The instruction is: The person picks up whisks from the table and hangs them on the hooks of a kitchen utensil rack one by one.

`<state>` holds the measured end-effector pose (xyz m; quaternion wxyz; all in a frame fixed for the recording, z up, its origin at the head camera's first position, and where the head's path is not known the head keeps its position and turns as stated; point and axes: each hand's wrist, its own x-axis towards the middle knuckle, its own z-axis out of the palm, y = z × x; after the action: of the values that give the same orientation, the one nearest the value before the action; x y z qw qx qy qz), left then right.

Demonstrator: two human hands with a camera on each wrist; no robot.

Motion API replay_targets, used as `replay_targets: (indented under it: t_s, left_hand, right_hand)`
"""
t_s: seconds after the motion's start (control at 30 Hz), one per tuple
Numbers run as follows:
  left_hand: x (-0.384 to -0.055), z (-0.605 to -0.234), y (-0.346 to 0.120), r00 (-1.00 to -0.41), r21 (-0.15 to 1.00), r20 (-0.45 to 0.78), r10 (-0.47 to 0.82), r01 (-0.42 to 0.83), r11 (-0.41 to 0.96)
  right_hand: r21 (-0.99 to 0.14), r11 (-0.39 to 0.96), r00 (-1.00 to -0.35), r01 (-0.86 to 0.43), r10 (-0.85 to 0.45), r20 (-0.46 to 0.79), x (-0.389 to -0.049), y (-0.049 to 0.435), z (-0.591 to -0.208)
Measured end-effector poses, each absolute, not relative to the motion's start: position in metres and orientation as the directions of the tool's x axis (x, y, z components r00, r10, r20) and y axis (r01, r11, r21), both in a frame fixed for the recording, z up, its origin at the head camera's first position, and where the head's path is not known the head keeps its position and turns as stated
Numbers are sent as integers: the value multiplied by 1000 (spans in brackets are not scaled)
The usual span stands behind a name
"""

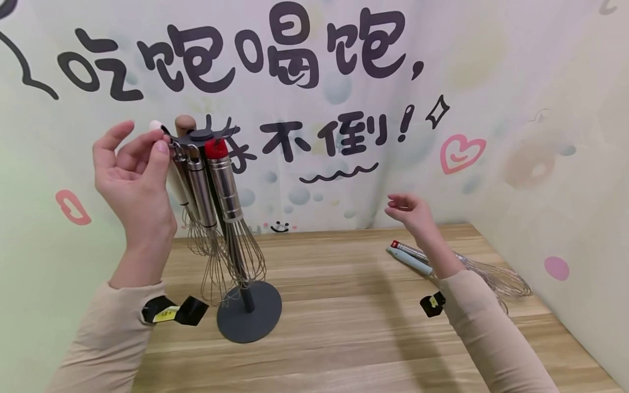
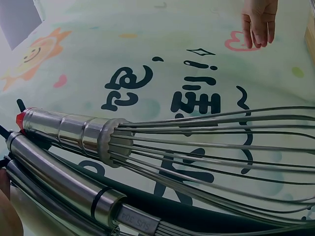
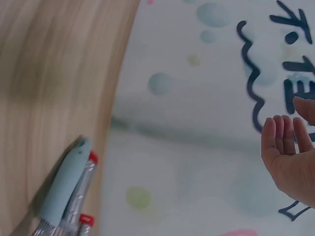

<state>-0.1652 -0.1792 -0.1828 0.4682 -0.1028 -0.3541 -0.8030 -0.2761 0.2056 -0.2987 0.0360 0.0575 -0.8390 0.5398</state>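
On a wooden table (image 1: 334,352), whisks (image 1: 226,188) hang from a dark stand (image 1: 267,317), the left hand (image 1: 137,185) at its top — whether pinching, I cannot tell — the right hand (image 1: 416,219) raised, fingers loosely curved.

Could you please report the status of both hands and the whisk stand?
Left hand at top of whisk stand, pinch unclear. Right hand raised, empty. Several whisks hanging there, possibly crowding left hand. Blue-handled whisk lying on table, right side.

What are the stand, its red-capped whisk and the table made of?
Stand: perhaps painted metal, given its even, matte grey surface.
Whisk: shiny metal, likely steel, with bright handle reflections.
Table: wood or printed laminate with satin finish, showing streaked grain.
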Motion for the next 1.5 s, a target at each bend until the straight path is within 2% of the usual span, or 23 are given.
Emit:
replay_targets:
  t_s: [0.2,0.47,0.83,1.3,1.5]
  left_hand:
    - [-165,-183,-180,-529,477,498,-687,829,-293]
    - [-165,-182,-179,-531,498,508,-678,823,-272]
    - [-163,-180,-180,-542,511,515,-664,816,-270]
    - [-164,-181,-186,-570,517,548,-612,806,-287]
    - [-162,-180,-187,-582,535,550,-600,796,-282]
  right_hand:
    - [-884,458,-996,-92,-36,85,-277,227,-321]
    - [-897,439,-998,-50,7,60,-280,254,-347]
    - [-866,500,-1000,14,30,1,-277,268,-370]
    - [-829,560,-999,-17,14,30,-280,282,-400]
    - [-823,567,-1000,7,3,-6,-279,285,-410]
